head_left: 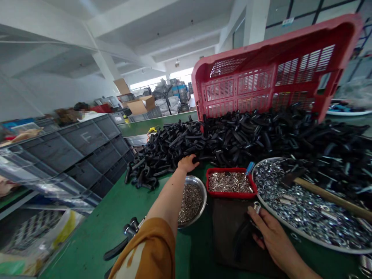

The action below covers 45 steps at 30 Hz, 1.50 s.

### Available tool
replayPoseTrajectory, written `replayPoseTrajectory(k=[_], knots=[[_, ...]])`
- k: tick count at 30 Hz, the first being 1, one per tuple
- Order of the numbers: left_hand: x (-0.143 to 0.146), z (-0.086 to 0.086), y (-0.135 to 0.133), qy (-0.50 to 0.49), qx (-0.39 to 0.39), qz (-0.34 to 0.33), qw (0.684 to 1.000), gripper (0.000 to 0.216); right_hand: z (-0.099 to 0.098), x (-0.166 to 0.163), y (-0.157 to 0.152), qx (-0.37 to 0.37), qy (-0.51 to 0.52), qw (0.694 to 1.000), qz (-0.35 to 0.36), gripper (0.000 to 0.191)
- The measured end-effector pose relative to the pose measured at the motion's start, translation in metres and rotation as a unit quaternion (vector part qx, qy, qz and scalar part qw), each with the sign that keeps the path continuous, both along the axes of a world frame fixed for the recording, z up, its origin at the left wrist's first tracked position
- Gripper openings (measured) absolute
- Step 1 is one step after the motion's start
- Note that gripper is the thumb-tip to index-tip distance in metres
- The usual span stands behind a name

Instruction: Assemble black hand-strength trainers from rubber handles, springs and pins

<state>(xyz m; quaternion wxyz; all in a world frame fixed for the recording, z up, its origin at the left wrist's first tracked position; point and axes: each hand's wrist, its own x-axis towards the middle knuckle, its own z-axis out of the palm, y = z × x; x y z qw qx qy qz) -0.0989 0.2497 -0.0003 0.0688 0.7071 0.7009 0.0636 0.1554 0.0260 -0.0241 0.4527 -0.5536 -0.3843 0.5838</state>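
Note:
My left hand [187, 163] reaches to the near edge of a heap of black plastic handles [223, 143], thumb and fingers apart beside one piece. Low over a dark mat [223, 224], my right hand [271, 230] is closed on a black handle [241, 234], partly smeared by motion. A shiny coil spring [257, 207] shows at its fingertips. Below my left forearm, a metal bowl [204, 199] contains small metal parts. Behind the mat, a red tray [231, 196] contains metal pins. More black handles [117, 248] lie by my left sleeve.
At right, a large white-rimmed tray [286, 226] holds metal rings, springs and a wooden-handled hammer [328, 195]. A tipped red basket [241, 58] stands behind the heap. Grey crates [87, 145] are stacked at left, with a person [84, 112] beyond them.

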Motion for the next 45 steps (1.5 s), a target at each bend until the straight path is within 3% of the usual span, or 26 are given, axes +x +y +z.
replayPoseTrajectory(k=[5, 11, 15, 17, 20, 21, 25, 29, 37, 45], knots=[[0.015, -0.001, 0.004, -0.063, 0.039, 0.001, 0.997, 0.038, 0.000, 0.001, -0.002, 0.029, -0.021, 0.999, 0.006, 0.036], [-0.006, 0.020, -0.018, -0.225, 0.136, -0.016, 0.965, 0.021, -0.001, 0.002, -0.001, 0.044, -0.027, 0.998, 0.021, 0.035], [-0.007, 0.050, -0.038, -0.356, 0.225, 0.029, 0.906, 0.052, -0.002, 0.002, -0.001, 0.044, -0.023, 0.999, 0.023, 0.035], [0.005, 0.065, -0.054, -0.433, 0.263, 0.064, 0.860, 0.068, -0.002, 0.002, 0.000, 0.051, -0.020, 0.998, 0.019, 0.035], [0.040, 0.076, -0.092, -0.593, 0.267, 0.067, 0.757, 0.066, 0.004, 0.003, -0.001, 0.078, -0.016, 0.997, 0.000, 0.034], [0.055, 0.074, -0.109, -0.621, 0.228, 0.037, 0.749, 0.063, 0.009, 0.004, -0.001, 0.103, -0.022, 0.994, -0.006, 0.034], [0.112, 0.052, -0.172, -0.584, 0.060, -0.045, 0.808, 0.056, 0.036, 0.007, -0.008, 0.257, -0.100, 0.961, 0.003, 0.028], [0.137, 0.034, -0.200, -0.553, 0.086, -0.056, 0.827, 0.053, 0.052, 0.005, -0.017, 0.318, -0.191, 0.928, 0.029, 0.024], [0.145, 0.028, -0.200, -0.489, 0.125, -0.071, 0.860, 0.047, 0.046, 0.008, -0.014, 0.332, -0.347, 0.877, 0.013, 0.023], [0.146, 0.040, -0.188, -0.450, 0.137, -0.074, 0.879, 0.046, 0.043, 0.006, -0.016, 0.346, -0.332, 0.878, -0.008, 0.021]])
